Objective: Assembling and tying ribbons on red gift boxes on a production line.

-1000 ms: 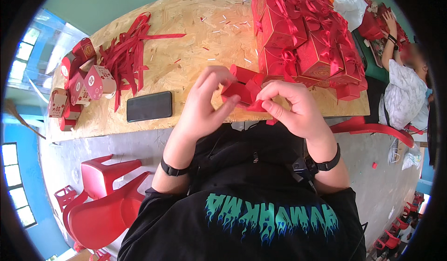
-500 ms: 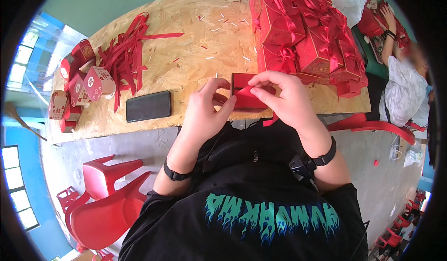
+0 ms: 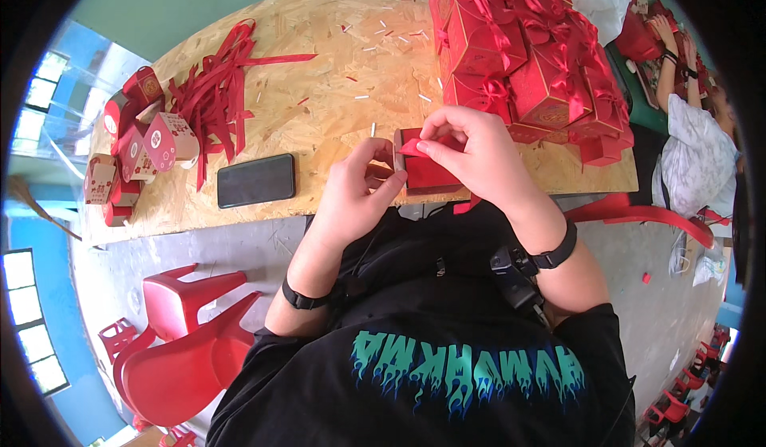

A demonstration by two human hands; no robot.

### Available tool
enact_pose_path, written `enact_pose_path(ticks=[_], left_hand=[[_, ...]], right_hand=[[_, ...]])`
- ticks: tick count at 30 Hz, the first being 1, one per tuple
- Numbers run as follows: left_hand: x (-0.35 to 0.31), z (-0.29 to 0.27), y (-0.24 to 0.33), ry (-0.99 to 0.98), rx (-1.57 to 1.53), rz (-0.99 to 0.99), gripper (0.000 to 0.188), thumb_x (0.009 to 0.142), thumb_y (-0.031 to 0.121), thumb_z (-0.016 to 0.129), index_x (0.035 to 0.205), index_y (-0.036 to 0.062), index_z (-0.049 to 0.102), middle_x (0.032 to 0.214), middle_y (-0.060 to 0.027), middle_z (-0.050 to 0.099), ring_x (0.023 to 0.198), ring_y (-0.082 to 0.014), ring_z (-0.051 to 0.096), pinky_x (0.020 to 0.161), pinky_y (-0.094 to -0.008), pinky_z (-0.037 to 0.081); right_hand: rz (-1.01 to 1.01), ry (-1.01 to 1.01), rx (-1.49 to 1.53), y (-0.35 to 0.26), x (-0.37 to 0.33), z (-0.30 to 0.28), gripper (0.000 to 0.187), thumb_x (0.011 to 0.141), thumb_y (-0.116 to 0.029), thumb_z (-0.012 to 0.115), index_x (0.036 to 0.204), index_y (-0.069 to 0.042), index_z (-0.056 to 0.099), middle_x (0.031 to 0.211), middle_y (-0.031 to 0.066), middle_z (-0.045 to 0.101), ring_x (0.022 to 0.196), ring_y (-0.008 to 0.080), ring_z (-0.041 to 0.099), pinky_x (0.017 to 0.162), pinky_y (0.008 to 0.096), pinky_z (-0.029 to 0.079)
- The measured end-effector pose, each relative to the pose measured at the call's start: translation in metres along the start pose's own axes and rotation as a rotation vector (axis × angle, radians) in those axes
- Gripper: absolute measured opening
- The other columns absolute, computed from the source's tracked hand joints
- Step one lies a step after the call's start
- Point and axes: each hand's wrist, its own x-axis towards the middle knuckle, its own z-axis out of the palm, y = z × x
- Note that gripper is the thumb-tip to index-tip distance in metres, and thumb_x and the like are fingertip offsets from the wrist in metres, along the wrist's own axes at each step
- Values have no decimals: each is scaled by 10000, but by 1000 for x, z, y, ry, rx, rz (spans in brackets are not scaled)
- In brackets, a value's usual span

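Observation:
At the table's near edge sits a small open red box (image 3: 433, 177), its inside facing up. My left hand (image 3: 351, 192) grips its left side, with thumb and fingers around the wall. Over the box, my right hand (image 3: 483, 156) pinches a red ribbon (image 3: 411, 147) between thumb and fingers. A ribbon tail (image 3: 467, 205) hangs below the right hand at the table edge. My right hand covers the box's right part, and the fingers hide some of the ribbon.
Left on the wooden table (image 3: 319, 128) lie a black phone (image 3: 257, 181), loose red ribbons (image 3: 217, 88) and patterned boxes (image 3: 169, 145). Ribboned red boxes (image 3: 550, 88) are stacked at right, near a white plastic bag (image 3: 594, 2) and another person's arm (image 3: 667, 60). Red chairs (image 3: 187, 355) stand lower left.
My right hand has moved slightly up and left with the ribbon, showing more of the box's inside. My left hand keeps its hold. The other person's arms have shifted.

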Motion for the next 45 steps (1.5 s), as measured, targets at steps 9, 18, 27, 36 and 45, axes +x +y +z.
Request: enact_pose_path(ticks=[9,18,27,36,45], left_hand=[[0,-2,0,-10,2,-15,274,915,49,707,1137,-57,586,964,-125,692,853,-162,715,710,-279,584],[0,-3,3,-46,-7,-71,301,934,34,688,1202,-50,579,1022,-52,656,903,-93,647,774,-244,526],[0,-4,4,-59,29,-58,308,934,46,697,1203,-48,579,1001,-67,665,898,-99,652,786,-249,531],[3,0,-2,-12,39,31,149,939,47,687,1045,-30,614,878,-99,689,820,-177,707,714,-296,555],[10,-19,-26,120,213,167,39,906,9,658,906,-28,646,834,-93,678,744,-162,671,659,-288,524]], right_hand=[[7,-9,-39,-6,-1,0,111,880,-17,757,937,-3,663,793,12,671,755,55,636,666,242,487],[46,-39,-17,-10,-1,-4,120,879,-35,753,947,22,672,824,88,723,771,134,698,716,281,541],[33,-32,-7,-6,0,2,121,877,-50,754,932,25,677,839,119,744,790,190,739,713,310,559],[-56,-20,-88,0,1,5,128,854,-77,766,907,8,685,809,151,725,753,258,728,700,339,555],[-292,98,-203,2,-2,-7,92,889,-75,724,942,-12,682,975,139,725,924,280,715,798,364,548]])
